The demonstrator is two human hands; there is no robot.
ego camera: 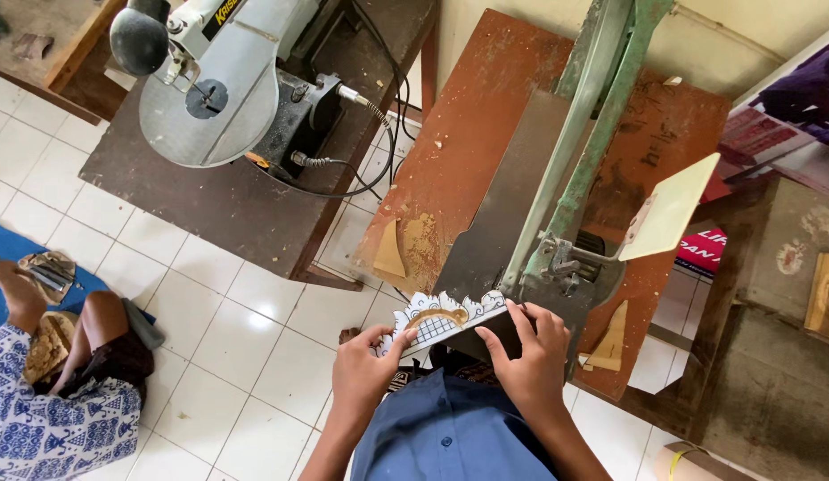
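A thin flat wooden cut-out [441,318], covered with a white printed pattern with scalloped edges and a brown curve, lies on the dark metal saw table [499,223]. My left hand [365,365] grips its left end between thumb and fingers. My right hand [524,349] presses down on its right end, fingertips close to the saw's blade clamp [557,264]. The green arm of the scroll saw [592,107] runs away from me over a rust-red wooden bench [468,125].
A second scroll saw [223,80] with cables stands on a dark table at upper left. Wood offcuts [389,251] lie on the red bench. Another person [58,392] in blue patterned cloth sits on the tiled floor at lower left. A cream board [671,207] juts out at right.
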